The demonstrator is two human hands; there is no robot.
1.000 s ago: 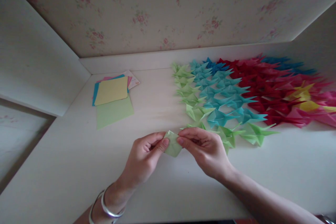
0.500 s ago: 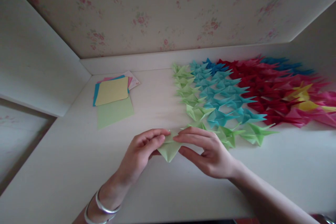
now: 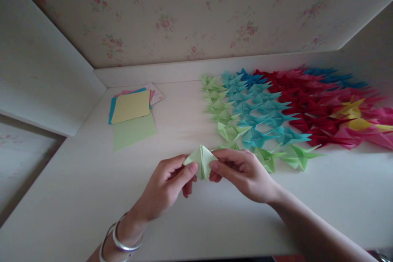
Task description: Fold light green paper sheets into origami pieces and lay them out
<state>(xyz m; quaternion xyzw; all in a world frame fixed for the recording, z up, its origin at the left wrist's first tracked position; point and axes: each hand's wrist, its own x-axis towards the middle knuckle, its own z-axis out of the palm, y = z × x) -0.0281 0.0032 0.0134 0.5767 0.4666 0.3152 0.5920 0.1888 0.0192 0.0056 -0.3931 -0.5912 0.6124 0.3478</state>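
A pale green sheet of origami paper (image 3: 201, 161), folded into a small diamond with a seam down its middle, is held above the front of the desk. My left hand (image 3: 172, 178) pinches its left corner, thumb on top and fingers behind. On the opposite corner my right hand (image 3: 242, 172) grips it the same way, so both hands are closed on the paper. Just beyond my right hand lie folded green paper cranes (image 3: 299, 156), partly hidden by that hand.
Rows of turquoise cranes (image 3: 258, 116) and red cranes (image 3: 294, 98) spread across the right of the white desk (image 3: 76, 196). At the left lies a stack of square paper, yellow (image 3: 130, 106) on top, with a light green sheet (image 3: 135, 133) partly under it. A papered wall stands behind.
The green paper has gone from a downward-pointing shape to an upright diamond showing its centre seam. My right hand has closed on its right corner; my left thumb has shifted lower.
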